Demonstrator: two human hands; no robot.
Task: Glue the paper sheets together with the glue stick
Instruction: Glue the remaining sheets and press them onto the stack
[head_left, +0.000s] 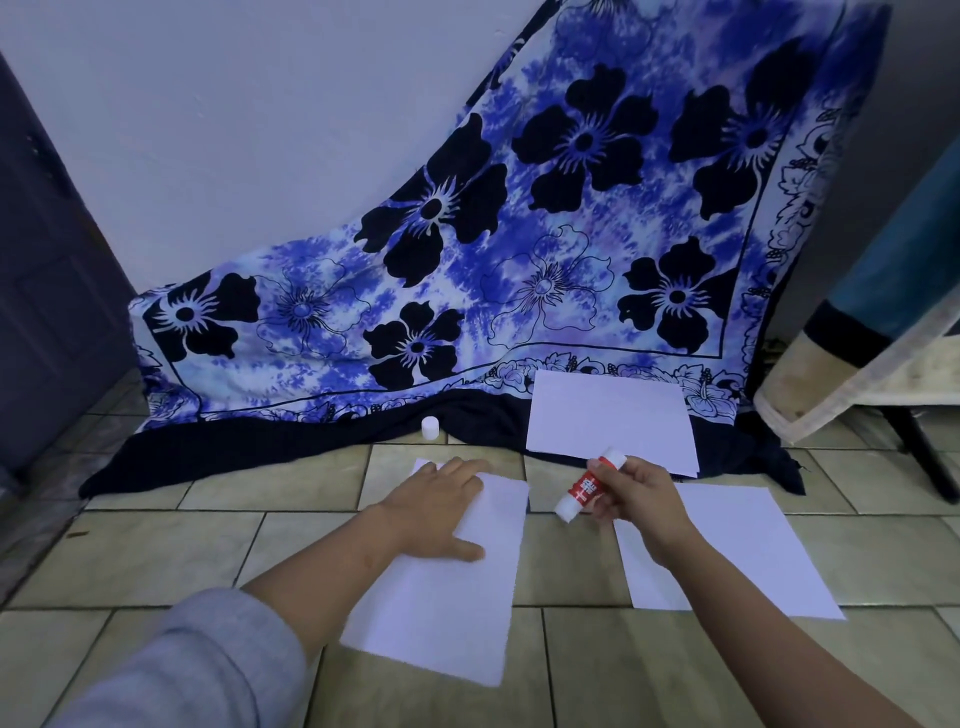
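My left hand lies flat on the sheet; right hand clamps the glue stick, tilted, tip just right of that sheet's edge.

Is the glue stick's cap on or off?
Off. The glue stick in the right hand shows a bare white end, and a small white cap stands apart on the cloth.

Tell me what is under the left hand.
The left hand lies flat on a white paper sheet on the tiled floor. A second sheet's corner seems to peek out beyond the fingers; the hand hides how far it extends.
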